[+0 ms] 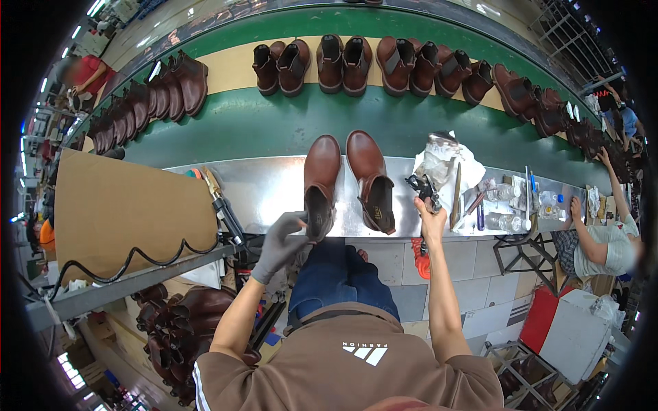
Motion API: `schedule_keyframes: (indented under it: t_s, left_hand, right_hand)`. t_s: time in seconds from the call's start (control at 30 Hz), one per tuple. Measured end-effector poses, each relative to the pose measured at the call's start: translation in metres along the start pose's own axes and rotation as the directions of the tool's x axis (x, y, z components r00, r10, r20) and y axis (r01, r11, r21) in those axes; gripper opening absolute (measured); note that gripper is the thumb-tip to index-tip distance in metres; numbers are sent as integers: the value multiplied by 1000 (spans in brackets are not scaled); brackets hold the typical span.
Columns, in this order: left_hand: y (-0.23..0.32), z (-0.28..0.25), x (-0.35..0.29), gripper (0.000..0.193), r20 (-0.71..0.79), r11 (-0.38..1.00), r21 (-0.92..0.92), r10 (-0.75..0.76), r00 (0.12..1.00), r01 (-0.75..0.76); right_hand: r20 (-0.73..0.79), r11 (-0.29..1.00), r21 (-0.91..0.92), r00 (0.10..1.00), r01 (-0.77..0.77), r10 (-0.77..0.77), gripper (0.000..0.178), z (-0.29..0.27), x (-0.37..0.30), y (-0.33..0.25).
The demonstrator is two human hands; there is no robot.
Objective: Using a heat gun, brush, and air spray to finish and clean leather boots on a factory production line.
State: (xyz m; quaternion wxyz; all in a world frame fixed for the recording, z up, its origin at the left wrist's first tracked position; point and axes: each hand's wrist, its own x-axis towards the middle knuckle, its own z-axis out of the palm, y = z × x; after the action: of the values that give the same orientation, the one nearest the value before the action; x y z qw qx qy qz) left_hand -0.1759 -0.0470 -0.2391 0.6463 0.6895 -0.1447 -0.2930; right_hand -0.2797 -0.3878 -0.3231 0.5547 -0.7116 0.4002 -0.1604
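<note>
Two brown leather ankle boots stand side by side on the metal ledge in front of me, toes pointing away: the left boot (pixel 322 161) and the right boot (pixel 366 156). My left hand (pixel 277 246), in a grey glove with a bare fingertip showing, is at the heel of the left boot, its fingers curled against the collar. In my bare right hand (pixel 432 218) is a black spray gun (pixel 423 188), held upright to the right of the boots. Below that hand hangs a red coiled hose (pixel 420 259). A stained white cloth (pixel 442 159) lies just beyond the gun.
Rows of brown boots (pixel 343 65) line the green conveyor (pixel 274 127). Brushes, a purple pen (pixel 480 216) and clear bottles (pixel 507 223) lie at right. A cardboard sheet (pixel 123 212) and a black-handled tool (pixel 227 220) are at left. A co-worker (pixel 603 240) sits at right.
</note>
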Motion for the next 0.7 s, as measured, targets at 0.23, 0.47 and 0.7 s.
schedule_keyframes:
  t_s: [0.23, 0.47, 0.7]
  left_hand:
    - [-88, -50, 48, 48, -274, 905, -301, -384, 882, 301]
    - [-131, -42, 95, 39, 63, 643, -623, -527, 848, 446]
    - [-88, -1, 99, 31, 100, 423, -898, -76, 992, 123]
  right_hand:
    - [-191, 793, -458, 826, 402, -530, 41, 22, -25, -38]
    - [429, 969, -31, 872, -246, 236, 53, 75, 38, -6]
    - [560, 802, 156, 721, -576, 409, 36, 68, 24, 14]
